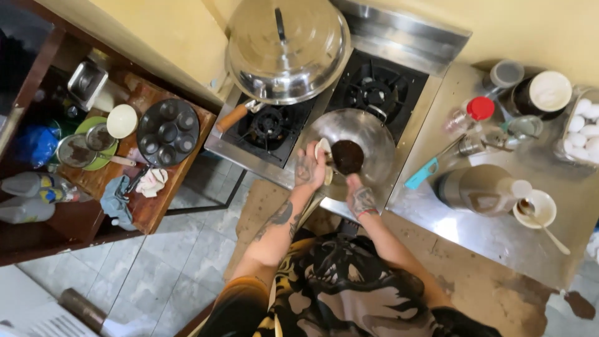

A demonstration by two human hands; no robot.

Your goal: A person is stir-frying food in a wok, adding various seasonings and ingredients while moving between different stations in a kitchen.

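A steel pan (368, 134) sits on the near right part of the gas stove (387, 87), with a round dark patty (347, 156) at its near edge. My left hand (309, 167) reaches over the pan's rim and pinches a small pale piece (322, 148) next to the patty. My right hand (360, 198) is closed around the pan's near rim or handle, below the patty. What exactly the right hand grips is hidden by the fingers.
A big domed steel lid covers a wok (287, 50) on the left burner. A steel counter (499, 231) to the right carries a brown jug (477, 187), a cup with spoon (536, 209), jars and eggs (583, 128). A wooden side table (156, 206) at left bears a dimpled black pan (167, 131) and bowls.
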